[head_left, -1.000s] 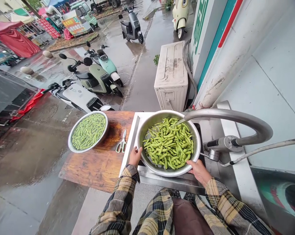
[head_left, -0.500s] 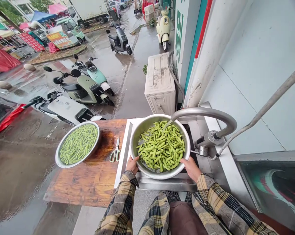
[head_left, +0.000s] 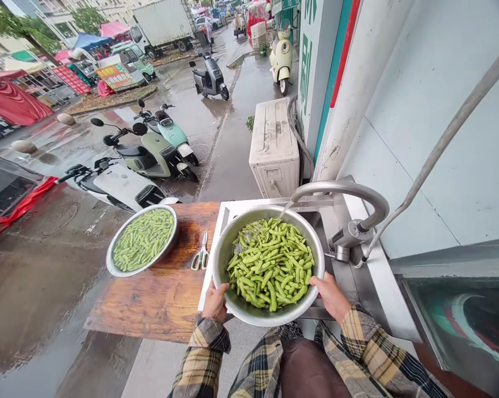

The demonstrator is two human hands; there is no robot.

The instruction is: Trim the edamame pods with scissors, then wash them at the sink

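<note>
A large round metal basin full of green pods is held over the sink, tipped a little toward me. My left hand grips its lower left rim, thumb on top. My right hand grips the lower right rim the same way; the fingers of both are partly hidden under the basin. A thin stream of water runs from the curved faucet into the back of the basin, where water shows at the upper left of the pods.
On the wooden board at the left stand a second basin of pods in water and scissors. The steel sink edge and a grey hose lie right. An outdoor unit and parked scooters are beyond.
Both hands have brought the basin closer to me and slightly up, and its near side now overhangs the sink's front edge. More water shows among the pods at the back. The view has shifted slightly.
</note>
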